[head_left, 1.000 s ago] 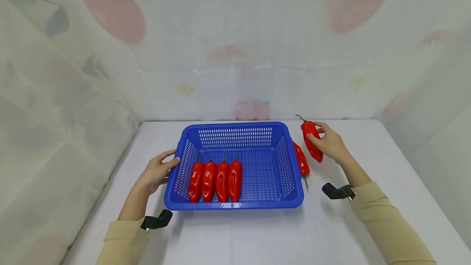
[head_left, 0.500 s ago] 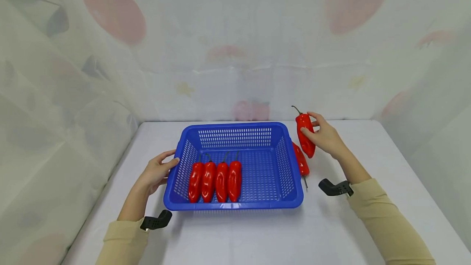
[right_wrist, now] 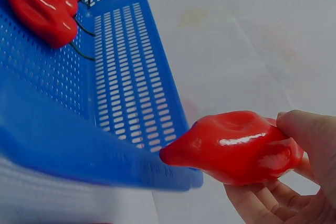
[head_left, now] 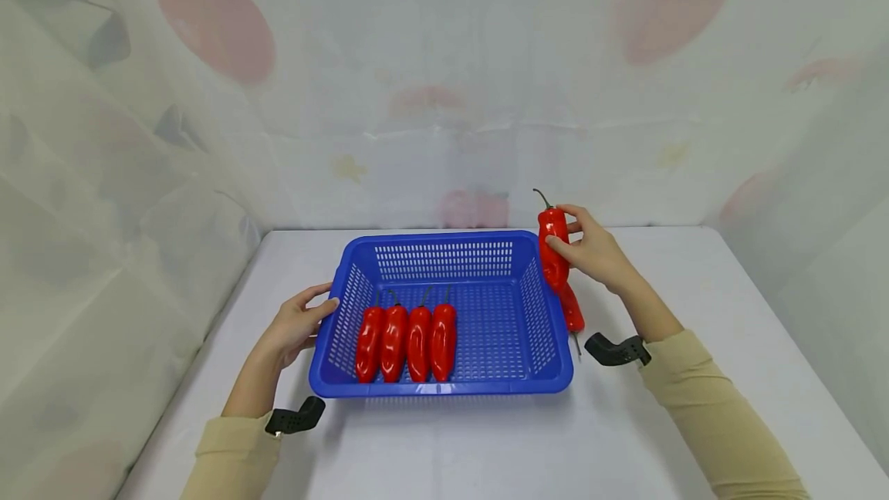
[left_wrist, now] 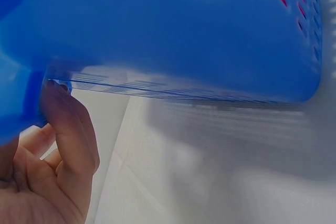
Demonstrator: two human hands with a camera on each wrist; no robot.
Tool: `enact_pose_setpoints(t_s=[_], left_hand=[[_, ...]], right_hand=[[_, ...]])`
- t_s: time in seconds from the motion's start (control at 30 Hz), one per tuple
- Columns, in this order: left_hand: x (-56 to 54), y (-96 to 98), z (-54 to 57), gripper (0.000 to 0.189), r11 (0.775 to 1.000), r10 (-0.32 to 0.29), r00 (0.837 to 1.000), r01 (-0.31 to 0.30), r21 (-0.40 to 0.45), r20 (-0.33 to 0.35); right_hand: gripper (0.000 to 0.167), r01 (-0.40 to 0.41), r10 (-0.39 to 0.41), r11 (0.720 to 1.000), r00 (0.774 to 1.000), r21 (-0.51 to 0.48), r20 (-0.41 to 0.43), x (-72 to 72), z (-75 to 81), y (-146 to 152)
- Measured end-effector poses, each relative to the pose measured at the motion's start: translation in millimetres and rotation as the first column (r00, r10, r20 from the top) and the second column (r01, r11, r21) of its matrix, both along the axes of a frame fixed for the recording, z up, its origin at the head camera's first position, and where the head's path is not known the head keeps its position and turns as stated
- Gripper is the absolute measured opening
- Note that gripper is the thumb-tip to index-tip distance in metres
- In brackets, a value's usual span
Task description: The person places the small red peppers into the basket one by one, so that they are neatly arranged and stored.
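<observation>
A blue plastic basket [head_left: 444, 388] with slotted walls stands mid-table in the head view. Several red chili peppers [head_left: 420, 342] lie side by side in its left half, stems pointing away from me. My left hand [head_left: 295, 324] grips the basket's left rim; in the left wrist view its fingers [left_wrist: 73, 135] curl under that rim. Between thumb and fingers, my right hand [head_left: 596, 251] holds another red chili pepper [head_left: 552, 249], stem up, over the basket's right rim at the back corner. One more red chili pepper [head_left: 572, 313] lies outside against the right wall, partly hidden.
The white table [head_left: 444, 454] runs in front of the basket and to both sides. Patterned pale cloth [head_left: 444, 83] hangs behind the table and at both sides. Each wrist wears a black camera mount [head_left: 614, 349].
My right hand has moved left and slightly away from me with its chili pepper, from right of the basket to over the right rim. The left hand and basket have stayed put.
</observation>
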State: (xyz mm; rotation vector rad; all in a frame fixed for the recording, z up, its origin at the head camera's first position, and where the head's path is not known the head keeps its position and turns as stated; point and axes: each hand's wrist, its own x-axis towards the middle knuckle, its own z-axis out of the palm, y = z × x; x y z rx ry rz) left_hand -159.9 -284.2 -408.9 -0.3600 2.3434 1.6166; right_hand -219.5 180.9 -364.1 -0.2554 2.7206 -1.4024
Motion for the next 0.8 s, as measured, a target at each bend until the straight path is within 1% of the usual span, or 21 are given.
enact_pose_setpoints(t_s=[0.27, 0.5, 0.8], left_hand=[[0.5, -0.1, 0.2, 0.059, 1.0, -0.002, 1.0, 0.002, 0.003, -0.002], [0.3, -0.4, -0.8, 0.06, 1.0, -0.005, 1.0, 0.005, 0.001, -0.004], [-0.2, -1.0, -2.3, 0.061, 1.0, -0.008, 1.0, 0.008, 0.0, -0.006]], right_hand=[[0.067, -0.027, 0.028, 0.999, 0.999, -0.037, 0.024, -1.1, -0.2, -13.9], [0.065, -0.043, 0.044, 0.998, 0.998, -0.04, 0.033, -1.7, -1.3, -25.4], [0.062, -0.073, 0.077, 0.996, 0.994, -0.051, 0.081, -2.4, -7.2, -40.5]])
